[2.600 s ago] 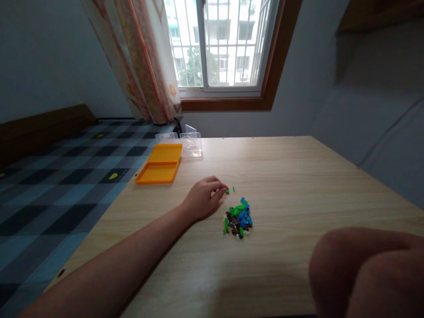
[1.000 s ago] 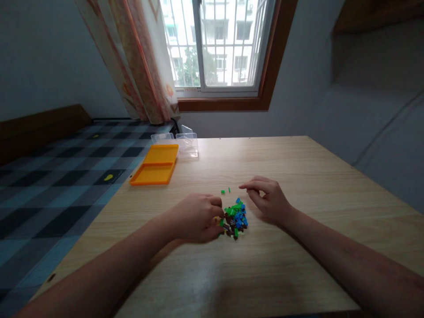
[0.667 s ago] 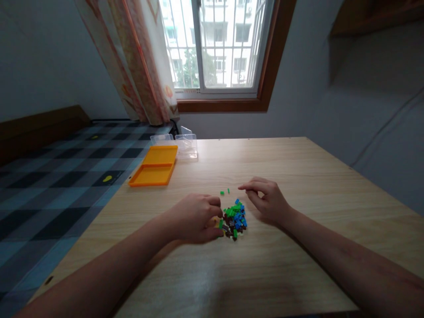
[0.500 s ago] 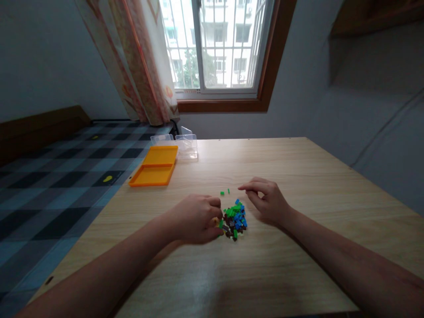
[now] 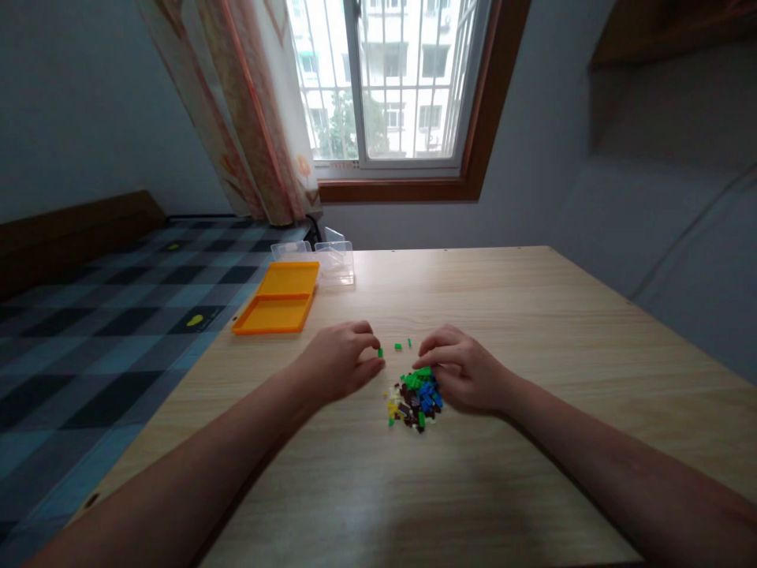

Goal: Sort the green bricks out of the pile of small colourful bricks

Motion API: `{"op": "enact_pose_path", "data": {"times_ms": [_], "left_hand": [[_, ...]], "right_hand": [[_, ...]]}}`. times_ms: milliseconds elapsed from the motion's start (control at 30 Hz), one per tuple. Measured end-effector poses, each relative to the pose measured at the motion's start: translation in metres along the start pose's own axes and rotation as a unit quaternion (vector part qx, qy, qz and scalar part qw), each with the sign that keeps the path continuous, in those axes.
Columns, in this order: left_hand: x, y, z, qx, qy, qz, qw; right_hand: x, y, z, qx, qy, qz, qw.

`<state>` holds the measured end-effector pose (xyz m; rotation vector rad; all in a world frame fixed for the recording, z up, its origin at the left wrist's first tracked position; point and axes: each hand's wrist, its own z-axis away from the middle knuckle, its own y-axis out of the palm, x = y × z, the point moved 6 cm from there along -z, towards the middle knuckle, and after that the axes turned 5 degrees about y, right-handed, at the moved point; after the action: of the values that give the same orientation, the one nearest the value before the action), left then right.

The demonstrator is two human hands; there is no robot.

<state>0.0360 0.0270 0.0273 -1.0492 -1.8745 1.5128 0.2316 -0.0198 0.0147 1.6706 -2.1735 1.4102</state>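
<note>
A small heap of toy building bricks (image 5: 408,401) in green, blue, dark brown and yellow lies on the wooden table. My left hand (image 5: 343,359) is just beyond and left of the heap, thumb and index finger around a small green brick (image 5: 381,353). Right of it, two loose green bricks (image 5: 398,346) lie on the tabletop. My right hand (image 5: 464,369) reaches over the heap's right edge, its bent fingers apart and their tips by the green bricks. Its thumb is partly hidden.
An orange two-part tray (image 5: 275,315) lies at the table's left side, with clear plastic containers (image 5: 337,264) behind it. A bed with a checked cover (image 5: 142,315) adjoins the table's left edge. A window and a curtain (image 5: 260,118) are beyond.
My left hand has moved from the heap's left side away from me, with a green brick at its fingertips. My right hand has come left and nearer, to the heap.
</note>
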Motion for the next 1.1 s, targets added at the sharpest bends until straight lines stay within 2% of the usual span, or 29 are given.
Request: {"op": "enact_pose_path", "data": {"times_ms": [100, 300, 400, 500, 633, 867, 1100], "left_hand": [[0.007, 0.009, -0.005, -0.014, -0.034, -0.015, 0.999], [0.013, 0.019, -0.011, -0.051, -0.072, -0.024, 0.996], [0.012, 0.017, -0.007, -0.073, -0.075, -0.019, 0.994], [0.003, 0.013, -0.004, -0.094, -0.050, 0.000, 0.994], [-0.009, 0.011, -0.003, -0.109, -0.005, 0.019, 0.994], [-0.008, 0.014, -0.003, -0.121, -0.011, 0.026, 0.992], [-0.016, 0.000, -0.001, -0.194, 0.033, 0.044, 0.980]], "right_hand": [[0.003, 0.007, 0.000, 0.048, -0.013, 0.015, 0.999], [-0.002, 0.011, 0.000, 0.072, 0.008, 0.033, 0.997], [-0.004, 0.011, -0.001, 0.076, 0.015, 0.040, 0.996], [-0.006, 0.012, -0.002, 0.076, 0.017, 0.047, 0.996], [-0.008, 0.015, -0.002, 0.066, 0.022, 0.056, 0.996], [-0.012, 0.020, -0.002, 0.052, 0.039, 0.062, 0.996], [-0.008, 0.009, -0.007, -0.033, 0.067, 0.025, 0.997]]}}
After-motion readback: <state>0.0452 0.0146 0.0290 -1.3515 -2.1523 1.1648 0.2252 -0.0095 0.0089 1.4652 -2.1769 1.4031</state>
